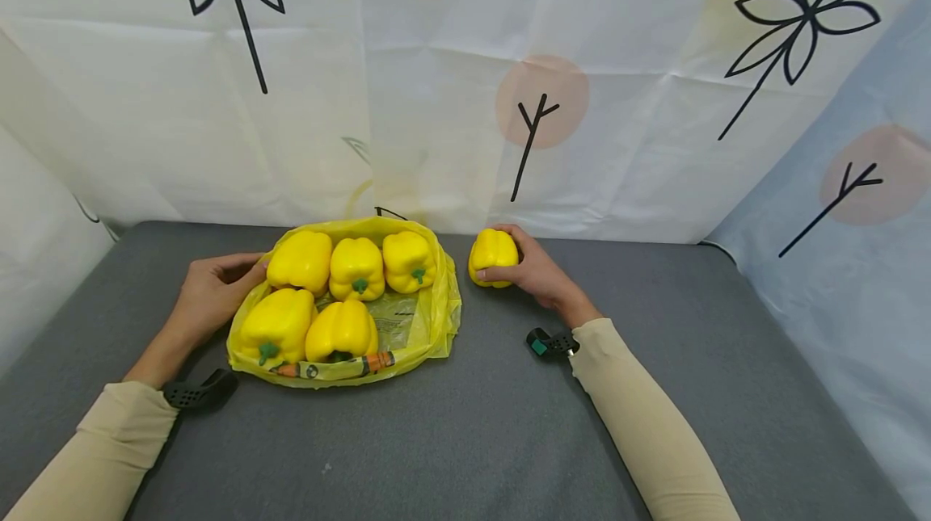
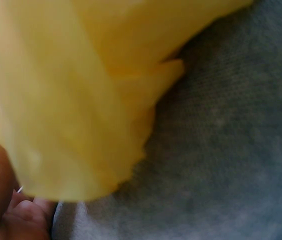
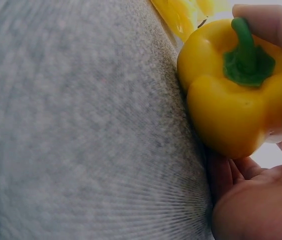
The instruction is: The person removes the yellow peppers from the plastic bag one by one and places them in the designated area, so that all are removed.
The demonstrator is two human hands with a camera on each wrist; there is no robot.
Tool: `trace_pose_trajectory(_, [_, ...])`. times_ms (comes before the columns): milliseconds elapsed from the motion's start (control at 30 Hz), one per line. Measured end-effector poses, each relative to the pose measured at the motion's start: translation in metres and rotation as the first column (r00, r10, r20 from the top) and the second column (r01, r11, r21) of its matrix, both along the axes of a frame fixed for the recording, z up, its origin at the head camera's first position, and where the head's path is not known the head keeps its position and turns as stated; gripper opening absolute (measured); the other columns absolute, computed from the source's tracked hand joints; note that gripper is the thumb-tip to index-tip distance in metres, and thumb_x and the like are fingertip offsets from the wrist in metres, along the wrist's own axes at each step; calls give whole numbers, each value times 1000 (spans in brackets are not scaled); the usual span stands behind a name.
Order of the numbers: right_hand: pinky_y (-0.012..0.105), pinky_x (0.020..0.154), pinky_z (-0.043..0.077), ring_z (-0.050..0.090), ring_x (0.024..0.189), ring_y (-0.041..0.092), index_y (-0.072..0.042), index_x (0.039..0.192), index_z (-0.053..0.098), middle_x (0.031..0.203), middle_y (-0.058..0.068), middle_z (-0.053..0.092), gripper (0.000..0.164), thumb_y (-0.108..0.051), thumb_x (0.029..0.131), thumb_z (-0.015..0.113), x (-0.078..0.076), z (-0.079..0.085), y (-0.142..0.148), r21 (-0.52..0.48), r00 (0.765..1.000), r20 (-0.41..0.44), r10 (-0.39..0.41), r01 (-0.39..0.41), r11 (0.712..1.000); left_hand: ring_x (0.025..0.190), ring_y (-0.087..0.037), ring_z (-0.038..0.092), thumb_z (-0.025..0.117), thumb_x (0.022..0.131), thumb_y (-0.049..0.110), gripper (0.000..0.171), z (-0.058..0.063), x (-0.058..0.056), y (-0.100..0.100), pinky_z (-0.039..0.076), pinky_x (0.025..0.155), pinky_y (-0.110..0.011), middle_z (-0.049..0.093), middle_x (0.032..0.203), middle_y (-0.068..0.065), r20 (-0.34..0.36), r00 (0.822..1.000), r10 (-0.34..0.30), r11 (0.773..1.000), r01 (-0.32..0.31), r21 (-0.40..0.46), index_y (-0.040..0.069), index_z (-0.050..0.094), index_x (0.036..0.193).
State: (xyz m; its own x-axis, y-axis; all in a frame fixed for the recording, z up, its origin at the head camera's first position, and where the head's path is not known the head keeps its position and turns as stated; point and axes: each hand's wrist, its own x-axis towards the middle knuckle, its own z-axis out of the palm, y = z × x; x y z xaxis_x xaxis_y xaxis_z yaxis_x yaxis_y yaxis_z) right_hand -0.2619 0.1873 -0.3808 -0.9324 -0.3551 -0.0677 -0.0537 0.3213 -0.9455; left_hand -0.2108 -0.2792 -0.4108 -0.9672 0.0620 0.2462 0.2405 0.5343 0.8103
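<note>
A yellow plastic bag (image 1: 452, 307) lies open on the grey table, its rim spread around several yellow bell peppers (image 1: 298, 262), some with green stems showing. At the bag's left side my left hand (image 1: 207, 295) grips the rim, thumb toward the inside; in the left wrist view the bag (image 2: 71, 110) covers most of that hand. Right of the bag, my right hand (image 1: 537, 271) holds a single yellow bell pepper (image 1: 491, 250) between thumb and fingers. The right wrist view shows this pepper (image 3: 231, 110) close up, its green stem facing the camera, low by the cloth.
Grey cloth covers the table (image 1: 465, 440). A white patterned curtain (image 1: 436, 117) hangs along the table's far edge, and another sheet (image 1: 858, 279) closes off the right side. Printed orange markings (image 1: 378, 361) show on the bag's near rim.
</note>
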Motion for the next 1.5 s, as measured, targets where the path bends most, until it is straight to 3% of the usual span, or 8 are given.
trace_pose_trajectory(1067, [36, 82, 52, 53, 104, 32, -11, 149, 40, 133, 18, 49, 74, -7, 86, 80, 0, 0, -1, -19, 1000, 12, 10, -9, 1000, 90, 11, 60, 65, 102, 24, 43, 3, 2, 2, 51, 73, -9, 61, 100, 30, -13, 1000, -6, 1000, 6, 11, -8, 65, 130])
trace_pose_trajectory(1500, [36, 86, 50, 52, 107, 31, -13, 157, 35, 137, 18, 47, 81, -10, 89, 78, 0, 2, 0, 7, 999, 19, 33, -34, 999, 91, 11, 60, 65, 102, 23, 42, 2, 2, 1, 51, 72, -10, 61, 101, 31, 0, 1000, -4, 1000, 4, 9, -7, 64, 132])
